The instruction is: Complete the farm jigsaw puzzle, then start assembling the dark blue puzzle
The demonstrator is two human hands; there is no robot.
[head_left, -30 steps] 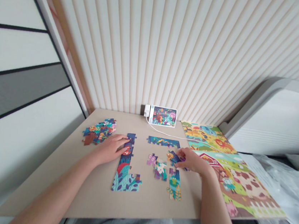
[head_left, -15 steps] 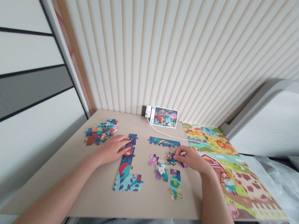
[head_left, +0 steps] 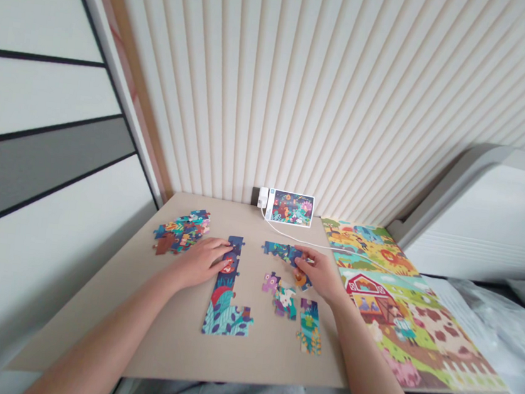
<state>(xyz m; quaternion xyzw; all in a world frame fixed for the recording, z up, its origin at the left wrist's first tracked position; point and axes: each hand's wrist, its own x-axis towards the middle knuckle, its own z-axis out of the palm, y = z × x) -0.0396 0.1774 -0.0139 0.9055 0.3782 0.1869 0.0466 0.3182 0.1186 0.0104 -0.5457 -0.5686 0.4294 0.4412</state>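
Observation:
My left hand (head_left: 204,262) rests with fingers apart on the upper end of an L-shaped joined puzzle section (head_left: 222,306). The fingers of my right hand (head_left: 318,271) are pinched on a dark blue puzzle piece (head_left: 298,256), at the right end of a blue joined strip (head_left: 276,248); whether the two interlock cannot be made out. Just below that hand lies a piece with orange on it (head_left: 302,279), partly covered. Nearer me are a pink octopus piece (head_left: 270,281), a white and teal cluster (head_left: 285,302) and a teal section with yellow plants (head_left: 310,328).
A pile of loose pieces (head_left: 182,232) is at the table's left. A picture card (head_left: 290,208) stands at the back beside a white charger (head_left: 263,198), whose cable (head_left: 296,237) runs right. Finished animal and farm puzzles (head_left: 409,321) cover the right side.
My right hand has moved a little left and up to the blue strip's right end, with a dark blue piece in its fingers. My left hand has stayed on the L-shaped section.

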